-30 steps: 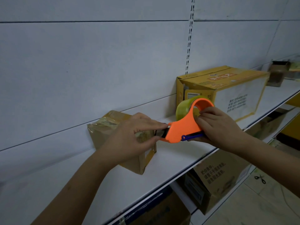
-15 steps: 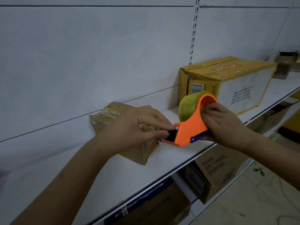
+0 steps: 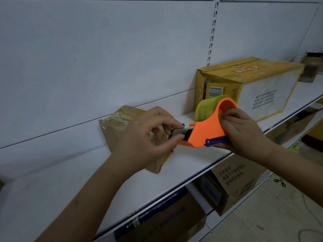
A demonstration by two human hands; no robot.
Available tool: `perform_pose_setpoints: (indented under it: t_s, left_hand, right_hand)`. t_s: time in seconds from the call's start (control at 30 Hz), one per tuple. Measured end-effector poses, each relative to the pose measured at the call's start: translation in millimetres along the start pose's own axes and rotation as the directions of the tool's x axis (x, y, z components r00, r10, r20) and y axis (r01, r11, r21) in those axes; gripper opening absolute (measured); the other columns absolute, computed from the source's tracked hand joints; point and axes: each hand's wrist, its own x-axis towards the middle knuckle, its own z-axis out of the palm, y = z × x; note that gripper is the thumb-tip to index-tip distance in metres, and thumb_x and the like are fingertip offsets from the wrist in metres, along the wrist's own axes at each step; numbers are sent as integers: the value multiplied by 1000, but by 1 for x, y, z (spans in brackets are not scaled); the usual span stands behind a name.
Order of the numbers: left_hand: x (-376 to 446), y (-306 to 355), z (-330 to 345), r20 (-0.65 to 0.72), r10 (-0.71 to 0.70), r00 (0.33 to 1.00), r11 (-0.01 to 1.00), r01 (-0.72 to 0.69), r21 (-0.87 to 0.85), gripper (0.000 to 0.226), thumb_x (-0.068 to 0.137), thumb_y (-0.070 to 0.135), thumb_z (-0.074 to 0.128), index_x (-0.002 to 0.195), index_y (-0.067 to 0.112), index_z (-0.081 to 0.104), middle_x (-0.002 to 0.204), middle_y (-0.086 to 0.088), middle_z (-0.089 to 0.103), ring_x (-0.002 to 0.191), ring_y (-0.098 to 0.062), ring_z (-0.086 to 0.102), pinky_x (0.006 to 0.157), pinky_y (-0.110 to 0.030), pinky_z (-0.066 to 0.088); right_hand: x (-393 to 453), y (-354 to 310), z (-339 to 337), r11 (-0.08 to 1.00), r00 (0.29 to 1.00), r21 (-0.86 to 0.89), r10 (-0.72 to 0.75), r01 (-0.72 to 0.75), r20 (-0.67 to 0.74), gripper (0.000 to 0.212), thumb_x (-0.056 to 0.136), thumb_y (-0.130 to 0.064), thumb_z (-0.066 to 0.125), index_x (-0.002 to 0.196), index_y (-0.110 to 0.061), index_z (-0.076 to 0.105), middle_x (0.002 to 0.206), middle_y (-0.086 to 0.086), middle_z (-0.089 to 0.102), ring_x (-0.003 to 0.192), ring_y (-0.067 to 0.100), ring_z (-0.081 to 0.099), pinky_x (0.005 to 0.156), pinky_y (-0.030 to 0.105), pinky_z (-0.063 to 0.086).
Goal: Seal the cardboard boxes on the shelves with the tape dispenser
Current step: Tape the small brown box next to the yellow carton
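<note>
White shelf (image 3: 183,165) spans the frame, lower left to right edge. Yellow cardboard box (image 3: 262,88) noted at upper right on it; small brown box (image 3: 115,135), taped over, at centre left against the back panel. Orange tape dispenser (image 3: 208,130) held at centre, just beside the small box: gripped by right hand (image 3: 244,133), fingers curled round it. Tape end at its mouth pinched by left hand (image 3: 148,137).

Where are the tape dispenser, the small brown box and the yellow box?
tape dispenser (image 3: 208,131), head view, orange body.
small brown box (image 3: 113,137), head view, front face.
yellow box (image 3: 267,96), head view, white side panel.
</note>
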Motion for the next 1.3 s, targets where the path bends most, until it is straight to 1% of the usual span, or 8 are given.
perform_pose_setpoints:
  t_s: [0.13, 0.33, 0.53, 0.67, 0.8, 0.97, 1.17, 1.3]
  left_hand:
    - [-4, 2, -3, 78, 19, 997, 1000, -19, 8, 29, 81, 30, 78, 105, 15, 73, 103, -1, 67, 91, -16, 62, 73, -18, 49]
    - [-2, 2, -4, 15, 48, 999, 998, -48, 27, 13, 86, 18, 73, 92, 7, 75, 91, -3, 71, 85, -14, 65, 74, -22, 52]
    - [0, 11, -7, -5, -61, 998, 996, 61, 62, 1, 85, 17, 73, 86, 16, 72, 85, 13, 70, 81, -6, 65, 73, -12, 49]
    - [12, 16, -21, -3, -110, 994, 987, 110, 117, 15, 84, 6, 77, 85, 19, 72, 80, 13, 72, 77, -3, 69, 73, -7, 48]
    - [18, 20, -30, 25, -11, 1000, 973, 5, 231, 11, 86, 6, 71, 94, 14, 70, 86, 10, 70, 82, -5, 67, 76, -8, 49]
    - [12, 20, -21, -19, -5, 1000, 972, 9, 234, 48, 85, -1, 73, 128, 15, 58, 93, 6, 68, 92, -5, 65, 86, -12, 48]
    - [7, 19, -19, -125, -54, 991, 955, 88, 284, 41, 84, 2, 74, 121, 15, 65, 81, 16, 67, 88, 4, 61, 84, -5, 41]
    - [-5, 18, -19, -162, -128, 978, 945, 170, 281, 31, 82, 3, 76, 109, 18, 70, 80, 24, 63, 88, 10, 61, 83, -1, 37]
  right_hand:
    - [0, -1, 0, 1000, 1000, 7, 6, -6, -4, 47, 96, -56, 50, 93, -10, 48, 74, 16, 68, 68, 32, 67, 88, 40, 44]
    - [-2, -2, -2, 1000, 1000, -5, 17, -17, -2, 48, 96, -56, 49, 93, -8, 49, 75, 16, 68, 70, 32, 67, 88, 40, 44]
    - [-3, -5, -2, 999, 999, -10, 38, -38, 14, 48, 96, -57, 50, 94, -9, 48, 76, 15, 68, 70, 32, 67, 90, 39, 43]
    - [4, -12, -6, 1000, 999, -20, 14, -13, 52, 45, 93, -57, 52, 94, -12, 45, 71, 13, 67, 66, 30, 67, 90, 38, 44]
    - [12, -18, -11, 998, 997, -40, 45, -43, 55, 50, 93, -60, 47, 96, -10, 45, 68, 13, 66, 66, 32, 67, 91, 38, 42]
    - [15, -19, -16, 994, 994, -64, 90, -85, 67, 60, 96, -61, 42, 95, -3, 54, 72, 16, 68, 70, 34, 69, 93, 38, 41]
    - [17, -27, -24, 994, 990, -66, 99, -93, 104, 65, 92, -58, 48, 110, 4, 56, 70, 15, 71, 75, 33, 73, 102, 30, 37]
    - [25, -23, -40, 993, 967, -90, 98, -79, 235, 70, 85, -63, 44, 100, 0, 71, 71, 14, 73, 89, 32, 73, 79, 40, 56]
